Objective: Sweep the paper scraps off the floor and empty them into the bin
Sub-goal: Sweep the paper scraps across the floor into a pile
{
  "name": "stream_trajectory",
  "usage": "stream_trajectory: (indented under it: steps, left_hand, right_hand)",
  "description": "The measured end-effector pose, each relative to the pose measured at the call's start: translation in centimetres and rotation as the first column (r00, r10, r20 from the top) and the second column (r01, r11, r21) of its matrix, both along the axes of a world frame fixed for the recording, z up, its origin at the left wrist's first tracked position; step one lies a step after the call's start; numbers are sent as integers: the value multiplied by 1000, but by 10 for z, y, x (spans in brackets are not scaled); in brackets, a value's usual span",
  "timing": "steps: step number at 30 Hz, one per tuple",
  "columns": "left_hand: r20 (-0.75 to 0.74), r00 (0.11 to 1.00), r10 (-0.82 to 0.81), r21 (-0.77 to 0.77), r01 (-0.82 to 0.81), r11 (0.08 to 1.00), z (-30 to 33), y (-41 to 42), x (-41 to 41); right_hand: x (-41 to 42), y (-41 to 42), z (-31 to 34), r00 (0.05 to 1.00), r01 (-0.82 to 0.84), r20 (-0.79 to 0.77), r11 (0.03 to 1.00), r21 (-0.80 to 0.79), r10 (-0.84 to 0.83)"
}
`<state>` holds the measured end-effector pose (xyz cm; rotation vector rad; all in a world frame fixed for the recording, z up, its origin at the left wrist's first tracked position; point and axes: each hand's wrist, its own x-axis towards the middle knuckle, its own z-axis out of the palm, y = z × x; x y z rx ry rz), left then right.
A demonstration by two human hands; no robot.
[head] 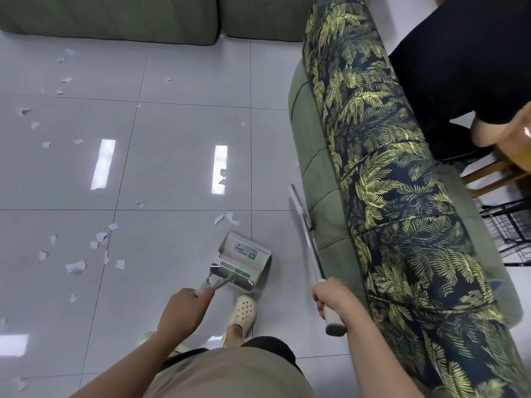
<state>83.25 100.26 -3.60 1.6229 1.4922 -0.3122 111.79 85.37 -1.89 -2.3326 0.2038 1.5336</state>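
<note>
- The left hand [184,308] is curled tight round the handle of a long-handled dustpan [242,261], whose pan sits on the tiled floor [178,133] just ahead of the person's cream clog [242,311], with its mouth turned away from the person.
- The right hand [333,297] is wrapped round the grip of a broom handle [304,231]. That pole runs forward and slightly left from the fist, close along the base of the leaf-patterned sofa [382,168]. The brush end cannot be made out; it seems to lie at or under the sofa's edge.
- Taking the dustpan as landmark: two paper scraps [227,219] lie just beyond its mouth, and another pair sits farther out in the same direction, on a bright ceiling-light reflection.
- The thickest cluster lies to the dustpan's left, near the left hand's side. Sparser bits trail off well beyond that toward the far green couch [115,21].
- Judgement: nearly all the scraps lie left of and ahead of the pan, while the broom points along the sofa on the right. The broom would have to swing across in front of the pan to gather them, so sweeping looks barely begun.
- No bin shows in view.
</note>
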Motion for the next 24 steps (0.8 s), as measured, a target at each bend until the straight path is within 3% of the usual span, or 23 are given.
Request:
stream_trajectory:
  steps: [6, 10, 14, 20, 22, 24]
  left_hand:
    - [-3, 999, 33, -18, -33, 999, 2, 0, -4]
    - [5, 999, 38, -2, -38, 999, 7, 1, -6]
    - [-40, 992, -119, 29, 120, 992, 6, 2, -11]
    - [-24, 999, -23, 15, 23, 1000, 5, 0, -7]
    - [-56, 997, 51, -32, -53, 998, 6, 2, -7]
    - [15, 993, 116, -26, -115, 993, 0, -1, -9]
  right_hand:
    - [19, 16, -27, 998, -54, -48, 995, -82, 51]
    - [41, 21, -24, 979, -28, -203, 998, -53, 16]
    - [58, -2, -3, 980, -13, -200, 1000, -24, 8]
    - [32, -18, 2, 996, -23, -82, 999, 27, 25]
    - [24, -14, -6, 997, -13, -79, 1000, 6, 13]
    - [18, -8, -16, 992, 9, -128, 1000, -15, -11]
